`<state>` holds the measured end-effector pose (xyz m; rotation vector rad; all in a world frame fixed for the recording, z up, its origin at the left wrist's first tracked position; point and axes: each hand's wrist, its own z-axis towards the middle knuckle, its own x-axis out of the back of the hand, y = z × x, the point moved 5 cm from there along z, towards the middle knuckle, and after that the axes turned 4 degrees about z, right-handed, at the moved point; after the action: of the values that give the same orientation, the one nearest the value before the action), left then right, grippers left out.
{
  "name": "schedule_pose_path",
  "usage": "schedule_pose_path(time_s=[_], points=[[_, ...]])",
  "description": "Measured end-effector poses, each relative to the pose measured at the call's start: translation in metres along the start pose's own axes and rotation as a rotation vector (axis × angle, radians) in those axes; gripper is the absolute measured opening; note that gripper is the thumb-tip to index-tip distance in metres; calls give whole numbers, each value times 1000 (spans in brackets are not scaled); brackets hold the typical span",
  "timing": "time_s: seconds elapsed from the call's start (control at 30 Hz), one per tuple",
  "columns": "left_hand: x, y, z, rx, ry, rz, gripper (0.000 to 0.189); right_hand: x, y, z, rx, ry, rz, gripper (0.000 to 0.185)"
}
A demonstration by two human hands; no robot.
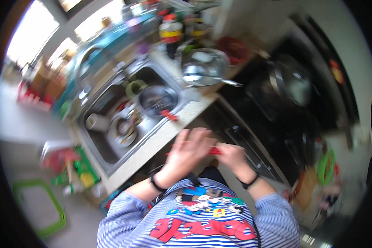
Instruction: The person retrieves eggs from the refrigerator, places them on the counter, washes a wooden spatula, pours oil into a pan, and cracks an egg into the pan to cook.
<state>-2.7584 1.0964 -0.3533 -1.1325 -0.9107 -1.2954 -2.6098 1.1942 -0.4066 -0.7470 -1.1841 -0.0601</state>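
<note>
Both my hands are in front of my waist, just off the counter edge by the sink. My right hand [231, 155] is closed around a thin red object [215, 150], too blurred to name. It runs across toward my left hand [189, 150], whose fingers are stretched out over it. Bits of red show beyond the far side of that hand, and its palm is hidden. Ahead, a steel basin [157, 100] sits in the double sink [124, 161]. A red item [169, 115] lies at the sink's front rim, close to the basin.
Stacked dishes [124, 131] and a white cup [96, 122] lie in the sink. A steel pan [204, 66] stands on the counter, its handle toward the black stove [260, 102]. A lidded pot [293, 82] is on the stove. Bottles [170, 31] stand behind.
</note>
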Motion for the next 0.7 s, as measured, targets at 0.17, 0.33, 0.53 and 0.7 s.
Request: schedule_pose_path(time_s=[0.17, 0.33, 0.53, 0.7], points=[[-37, -124, -85, 330, 135, -56, 3, -50, -95, 125, 269, 176, 95, 6], [-98, -256, -247, 1212, -407, 25, 28, -1, -122, 150, 398, 366, -30, 71], [-110, -267, -305, 1039, -588, 425, 78, 122, -32, 69, 140, 593, -126, 67], [-105, -222, -194, 976, -251, 56, 23, 249, 95, -55, -309, 689, -456, 57]])
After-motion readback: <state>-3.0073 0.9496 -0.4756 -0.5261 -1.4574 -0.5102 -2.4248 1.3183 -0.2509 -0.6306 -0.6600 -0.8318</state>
